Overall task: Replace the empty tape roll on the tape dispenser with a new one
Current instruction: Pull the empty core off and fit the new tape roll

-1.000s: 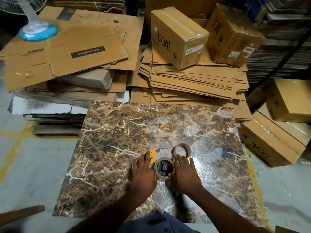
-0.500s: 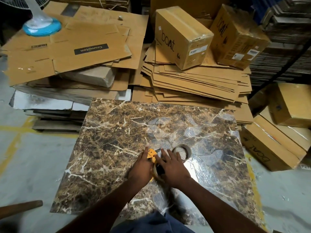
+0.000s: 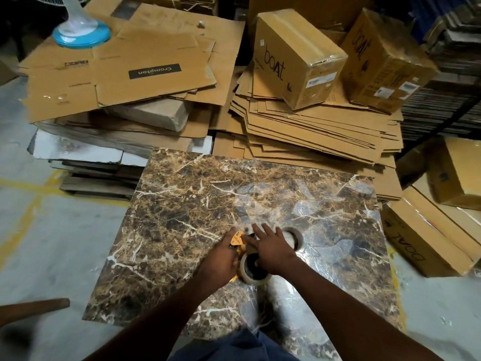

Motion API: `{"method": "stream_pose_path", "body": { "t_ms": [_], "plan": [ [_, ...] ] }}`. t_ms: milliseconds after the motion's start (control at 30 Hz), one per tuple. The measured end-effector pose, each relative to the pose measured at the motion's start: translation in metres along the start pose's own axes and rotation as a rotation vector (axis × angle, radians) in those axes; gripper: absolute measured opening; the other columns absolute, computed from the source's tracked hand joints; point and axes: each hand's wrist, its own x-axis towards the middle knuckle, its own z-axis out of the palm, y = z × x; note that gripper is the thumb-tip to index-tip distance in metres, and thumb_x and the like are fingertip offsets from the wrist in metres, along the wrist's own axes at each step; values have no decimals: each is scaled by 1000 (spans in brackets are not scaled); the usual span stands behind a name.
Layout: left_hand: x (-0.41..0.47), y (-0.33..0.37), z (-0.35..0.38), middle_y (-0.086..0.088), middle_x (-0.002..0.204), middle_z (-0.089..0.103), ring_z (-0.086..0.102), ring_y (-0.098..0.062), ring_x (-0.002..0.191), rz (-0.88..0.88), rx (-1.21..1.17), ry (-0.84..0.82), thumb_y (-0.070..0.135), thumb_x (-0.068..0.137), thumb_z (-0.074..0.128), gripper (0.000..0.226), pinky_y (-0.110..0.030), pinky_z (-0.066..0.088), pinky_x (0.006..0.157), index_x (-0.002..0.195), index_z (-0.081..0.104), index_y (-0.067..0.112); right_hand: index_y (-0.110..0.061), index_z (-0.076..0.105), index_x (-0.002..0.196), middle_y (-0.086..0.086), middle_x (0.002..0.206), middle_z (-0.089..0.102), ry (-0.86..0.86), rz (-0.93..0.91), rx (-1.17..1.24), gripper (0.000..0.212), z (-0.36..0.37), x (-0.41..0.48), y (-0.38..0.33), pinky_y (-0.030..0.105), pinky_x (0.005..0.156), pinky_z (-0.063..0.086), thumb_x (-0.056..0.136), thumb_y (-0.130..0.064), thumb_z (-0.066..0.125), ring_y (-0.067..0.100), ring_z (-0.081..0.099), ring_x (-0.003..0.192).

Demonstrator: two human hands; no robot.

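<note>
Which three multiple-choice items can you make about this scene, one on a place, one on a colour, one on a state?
1. Where does the empty tape core lie?
A. on the marble slab
B. on a cardboard box
C. on the floor

2. What colour is the tape dispenser?
A. blue
B. yellow-orange
C. green

3. How is the right hand?
A. a fist
B. lifted away
C. fingers spread flat over the tape roll

Answers: 1 A, it rests on the slab beside the hand. 2 B, its frame shows by the left hand. 3 C, fingers are splayed.

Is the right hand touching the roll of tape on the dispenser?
Touching. The head view shows the right hand lying flat across the top of the tape roll, covering part of its rim and hole, with no gap visible.
</note>
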Motion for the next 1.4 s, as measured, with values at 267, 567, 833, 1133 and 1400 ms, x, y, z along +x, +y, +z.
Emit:
{"method": "stream_pose_path", "body": {
  "t_ms": [267,567,833,1133,1400],
  "plan": [
    [7,-14,8,-1,174,17,26,-26,156,28,110,121,37,92,54,28,-53,48,109,97,78,24,-33,17,159,17,169,2,80,39,-56,83,9,-5,-10,69,118,3,92,-38,65,43,0,153],
    [8,-22,-12,0,171,27,27,-34,155,70,171,108,44,90,61,26,-58,44,112,106,79,32,-25,35,153,17,169,6,133,121,-33,67,12,5,-27,70,117,6,91,-35,61,44,2,153],
    [14,-33,-20,4,129,58,53,-23,124,152,109,175,35,81,62,27,-45,54,87,99,81,29,-17,31,155,19,168,8,131,138,-57,66,12,3,-36,72,116,7,95,-34,53,47,5,152],
    [27,-44,-31,11,111,66,61,-16,112,-90,-243,82,26,68,70,16,-38,55,89,76,80,17,-17,27,156,18,168,9,102,136,-53,70,14,2,-35,72,115,9,93,-36,53,46,6,152],
    [49,-77,-74,10,114,68,63,-10,99,20,-149,-12,27,77,74,9,-38,56,87,80,82,25,-16,24,157,17,168,9,84,134,-58,73,18,3,-35,71,115,8,93,-35,54,44,7,152]
  ]
}}
